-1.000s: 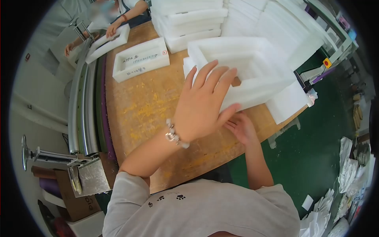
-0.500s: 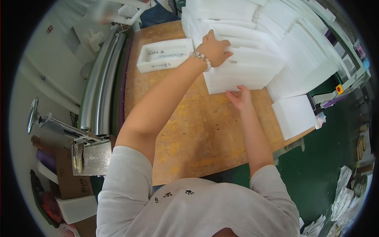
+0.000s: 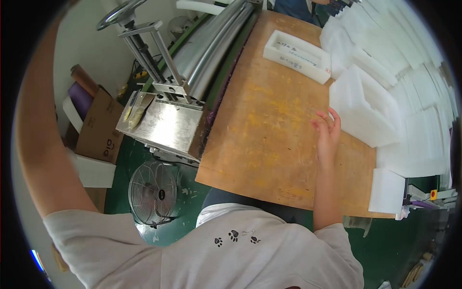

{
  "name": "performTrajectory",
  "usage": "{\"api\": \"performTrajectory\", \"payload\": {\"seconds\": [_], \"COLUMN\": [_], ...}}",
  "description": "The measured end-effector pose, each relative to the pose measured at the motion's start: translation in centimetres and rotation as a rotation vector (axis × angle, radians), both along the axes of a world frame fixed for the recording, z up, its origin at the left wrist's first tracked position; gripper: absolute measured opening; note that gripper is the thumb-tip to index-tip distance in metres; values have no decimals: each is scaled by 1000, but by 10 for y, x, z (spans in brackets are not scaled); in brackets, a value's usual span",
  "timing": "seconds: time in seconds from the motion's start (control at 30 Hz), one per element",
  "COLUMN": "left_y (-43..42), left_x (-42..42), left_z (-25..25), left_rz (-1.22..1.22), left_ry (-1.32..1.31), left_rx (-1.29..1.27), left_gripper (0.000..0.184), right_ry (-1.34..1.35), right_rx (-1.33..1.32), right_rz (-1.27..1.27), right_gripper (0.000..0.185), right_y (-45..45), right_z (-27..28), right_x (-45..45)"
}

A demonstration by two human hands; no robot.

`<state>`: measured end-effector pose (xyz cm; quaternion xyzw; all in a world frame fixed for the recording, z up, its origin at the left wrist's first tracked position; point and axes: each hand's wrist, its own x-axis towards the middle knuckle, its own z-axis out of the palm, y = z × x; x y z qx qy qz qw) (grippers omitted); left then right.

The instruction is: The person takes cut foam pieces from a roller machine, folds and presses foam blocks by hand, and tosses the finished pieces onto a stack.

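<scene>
My right hand [image 3: 327, 127] is over the wooden table with its fingers loosely bent and apart, holding nothing. Just right of it stands a white foam box [image 3: 365, 106] with a deep hollow; whether the fingertips touch it cannot be told. Farther back on the table lies a shallow white foam tray [image 3: 303, 60] with handwriting on it. My left arm reaches up along the left edge of the view, and its hand is out of frame.
Stacked white foam [image 3: 423, 96] fills the right side. Metal rollers [image 3: 219, 43] and a handwheel [image 3: 120, 14] flank the table [image 3: 269, 139] on the left. A fan [image 3: 153, 192] stands on the floor. A person's blue clothing [image 3: 293, 8] shows at the back.
The view has swung left. My left hand has left the foam and gone out of frame at the upper left. The foam box now stands apart from the foam stack's front pieces.
</scene>
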<state>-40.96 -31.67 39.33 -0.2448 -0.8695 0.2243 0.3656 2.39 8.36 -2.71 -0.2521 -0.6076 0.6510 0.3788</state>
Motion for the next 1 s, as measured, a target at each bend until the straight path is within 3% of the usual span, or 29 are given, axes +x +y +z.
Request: {"api": "performTrajectory", "payload": {"seconds": [0.03,0.1,0.13,0.17,0.27,0.33,0.53,0.6,0.63,0.73,0.8,0.87,0.93,1.0], "left_y": [-64,-147,-169,-180,-142,-115,-53,-37,-27,-9,-12,-3,48,71], "left_x": [-63,-98,-108,-110,-63,-47,-61,-63,-58,-32,-65,-83,-33,-73], "left_z": [-46,-161,-218,-267,-336,-354,-363,-366,-360,-331,-341,-342,-295,-312], "left_rz": [-8,-23,-2,-28,12,-123,-173,-199,-200,-287,-416,-516,-511,-951], "left_ry": [-124,-337,-286,-384,-620,-621,-849,-978,-979,-1302,-1388,-1363,-952,-615], "left_rx": [134,427,340,417,544,540,505,527,529,623,685,724,665,486], "left_gripper": [56,39,37,38,33,31,35,36,36,36,35,35,31,33], "right_ry": [10,27,31,28,12,1,-265,-408,-409,-706,-844,-882,-1139,-1470], "right_rx": [59,171,163,169,197,239,357,698,701,932,991,980,869,825], "right_rz": [70,203,204,265,449,513,480,424,424,421,458,502,565,633], "right_gripper": [42,42,42,42,41,41,33,35,35,43,47,49,49,44], "right_y": [-2,-9,-13,-18,-26,-40,-44,-30,-25,-9,-1,6,20,65], "right_z": [2,5,7,8,14,25,26,21,23,37,48,68,84,78], "right_x": [-11,-32,-44,-58,-101,-133,-256,-297,-314,-353,-358,-346,-333,-350]}}
